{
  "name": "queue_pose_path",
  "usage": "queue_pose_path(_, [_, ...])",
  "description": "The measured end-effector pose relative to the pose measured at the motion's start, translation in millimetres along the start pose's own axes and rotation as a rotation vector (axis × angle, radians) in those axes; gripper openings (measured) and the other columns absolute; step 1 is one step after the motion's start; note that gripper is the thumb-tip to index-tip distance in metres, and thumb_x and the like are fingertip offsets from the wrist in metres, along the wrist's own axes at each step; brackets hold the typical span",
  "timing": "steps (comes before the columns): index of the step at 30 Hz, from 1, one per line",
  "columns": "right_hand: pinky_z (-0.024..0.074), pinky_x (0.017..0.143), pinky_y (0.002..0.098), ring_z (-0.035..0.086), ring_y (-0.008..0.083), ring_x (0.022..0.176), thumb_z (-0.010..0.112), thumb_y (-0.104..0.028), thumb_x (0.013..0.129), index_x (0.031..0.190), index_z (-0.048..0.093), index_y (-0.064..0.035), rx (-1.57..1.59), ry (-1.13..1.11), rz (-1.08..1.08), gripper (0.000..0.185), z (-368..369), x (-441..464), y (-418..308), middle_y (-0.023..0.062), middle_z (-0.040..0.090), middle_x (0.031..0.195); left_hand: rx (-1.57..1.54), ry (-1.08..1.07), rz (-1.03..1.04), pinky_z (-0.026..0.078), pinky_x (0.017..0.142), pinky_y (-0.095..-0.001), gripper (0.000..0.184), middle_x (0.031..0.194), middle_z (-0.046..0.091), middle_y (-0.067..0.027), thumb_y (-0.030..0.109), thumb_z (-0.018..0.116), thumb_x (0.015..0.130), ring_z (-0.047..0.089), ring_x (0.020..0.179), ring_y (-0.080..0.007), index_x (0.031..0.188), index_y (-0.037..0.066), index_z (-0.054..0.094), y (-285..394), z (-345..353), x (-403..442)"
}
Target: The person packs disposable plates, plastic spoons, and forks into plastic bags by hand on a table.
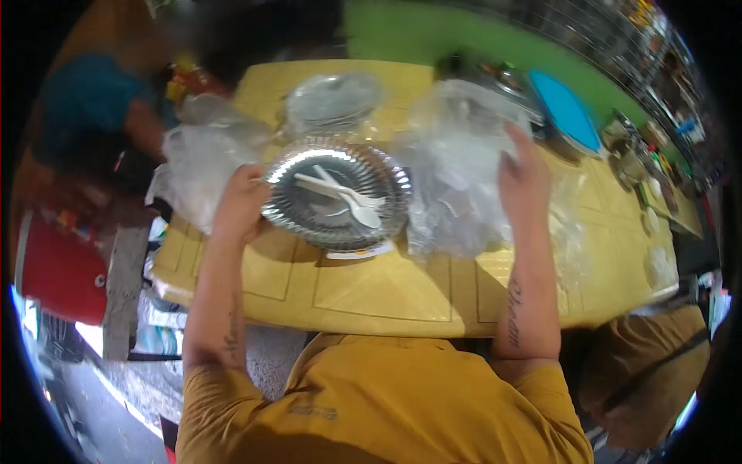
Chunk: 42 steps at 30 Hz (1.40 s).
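A silver fluted disposable plate (290, 213) with a shiny scalloped rim sits in front of me, perhaps several stacked. On it lie a white plastic spoon (363, 214) and a white plastic fork (371, 201), their handles crossing. My left hand (246, 205) grips the plate's left rim. To the right, a clear crumpled plastic bag (460, 178) stands puffed up, slightly blurred. My right hand (524, 166) is at this bag's right edge, thumb and fingers apart. Under the plate's near edge a white printed slip (362, 252) pokes out.
The yellow table (379, 298) carries wrapped clear plates (332, 100) at the back and another plastic bag (209, 158) at left. A blue-lidded container (566, 112) and jars (630, 147) stand at right. Someone in a blue shirt (89, 97) is at left, near a red cooler (62, 267).
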State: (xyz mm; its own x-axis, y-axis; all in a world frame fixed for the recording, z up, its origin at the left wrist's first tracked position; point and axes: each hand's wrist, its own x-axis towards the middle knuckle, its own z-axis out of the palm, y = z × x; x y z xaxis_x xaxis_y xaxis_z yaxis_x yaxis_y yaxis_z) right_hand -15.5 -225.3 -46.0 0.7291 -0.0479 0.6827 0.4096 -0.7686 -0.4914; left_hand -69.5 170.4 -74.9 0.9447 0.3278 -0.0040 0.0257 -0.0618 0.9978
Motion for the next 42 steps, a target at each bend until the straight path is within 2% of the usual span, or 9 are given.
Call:
queue_pose_path(5, [0.0536,0.077,0.0398,0.065,0.0387,0.097,0.06,0.003,0.08,0.13,0.057,-0.0104,0.072,0.041,-0.042,0.052,7.5,-1.2,-14.0,0.0215,0.06,0.123,-0.118,-0.105,0.011,0.042,0.059,-0.0227,0.027,0.08,0.058,-0.0035,-0.001,0.055,0.086,0.053,0.066,-0.0101,0.113,-0.004,0.056,-0.5,-26.2,-12.2])
queue_pose_path(9, [0.053,0.085,0.039,0.06,0.0382,0.111,0.06,0.004,0.08,0.138,0.051,-0.014,0.1,-0.094,0.057,0.062,7.6,-3.4,-34.3,0.0215,0.053,0.135,-0.205,-0.116,-0.071,0.045,0.059,-0.0232,0.026,0.082,0.061,-0.0037,-0.001,0.056,0.087,0.056,0.067,-0.0092,0.113,-0.005,0.057,23.2,-22.1,-32.1])
queue_pose_path(12, [0.0503,0.093,0.0384,0.054,0.0384,0.122,0.058,0.008,0.076,0.141,0.048,-0.0156,0.13,-0.085,-0.206,0.069,8.7,-5.8,-44.9,0.021,0.052,0.137,-0.252,-0.19,-0.112,0.048,0.062,-0.0239,0.024,0.085,0.063,-0.0045,0.0,0.057,0.088,0.059,0.069,-0.0094,0.112,-0.005,0.058,34.9,-3.4,-40.0])
queue_pose_path(19, [0.0459,0.094,0.0281,0.051,0.0272,0.13,0.05,0.016,0.069,0.144,0.047,-0.0156,0.617,-0.552,-0.098,0.082,-7.5,-11.3,-57.8,0.0157,0.052,0.142,-0.331,-0.26,-0.138,0.05,0.064,-0.0268,0.02,0.084,0.061,-0.0062,-0.002,0.055,0.088,0.059,0.069,-0.0125,0.108,-0.003,0.055,29.3,32.8,-28.5])
queue_pose_path(25, [0.0471,0.094,0.0343,0.055,0.0365,0.122,0.05,0.014,0.07,0.144,0.046,-0.0138,0.257,-0.391,-0.224,0.079,-8.4,-10.4,-54.0,0.0207,0.055,0.133,-0.253,-0.113,-0.132,0.054,0.06,-0.0314,0.028,0.092,0.058,-0.0057,0.004,0.055,0.086,0.058,0.075,-0.0151,0.113,0.003,0.051,41.4,71.1,-24.2])
queue_pose_path(27, [0.047,0.097,0.0367,0.053,0.0389,0.123,0.053,0.011,0.072,0.147,0.041,-0.0138,0.204,-0.466,-0.117,0.08,-11.7,-13.8,-63.3,0.022,0.051,0.138,-0.225,-0.079,-0.113,0.055,0.06,-0.0325,0.029,0.095,0.058,-0.0052,0.006,0.055,0.086,0.059,0.078,-0.0159,0.114,0.005,0.051,43.5,82.9,-27.1])
queue_pose_path(31, [0.0459,0.102,0.0447,0.049,0.0422,0.127,0.058,0.002,0.074,0.153,0.024,-0.0095,0.178,-0.423,-0.184,0.087,0.8,-25.0,-60.6,0.0249,0.043,0.145,-0.437,-0.254,-0.024,0.055,0.063,-0.0351,0.033,0.104,0.06,-0.006,0.008,0.056,0.087,0.062,0.086,-0.0188,0.119,0.008,0.048,24.0,108.8,-19.5])
queue_pose_path(35, [0.0547,0.076,0.0479,0.064,0.0481,0.085,0.051,0.005,0.073,0.148,0.021,0.0081,0.124,-0.383,-0.113,0.081,4.2,-30.2,-69.0,0.0408,0.026,0.146,-0.495,-0.205,0.017,0.056,0.069,-0.0351,0.039,0.106,0.061,-0.0069,0.003,0.055,0.083,0.064,0.087,-0.0179,0.122,0.006,0.051,22.9,128.4,-26.8])
queue_pose_path(42, [0.0562,0.06,0.0408,0.067,0.0343,0.069,0.052,-0.01,0.086,0.143,0.034,0.0077,-0.051,-0.305,-0.337,0.062,1.1,-35.4,-78.7,0.0314,0.025,0.153,-0.652,-0.361,0.039,0.049,0.095,-0.039,0.05,0.122,0.056,-0.0148,0.001,0.05,0.083,0.058,0.107,-0.0254,0.133,-0.003,0.045,1.2,114.2,-12.8])
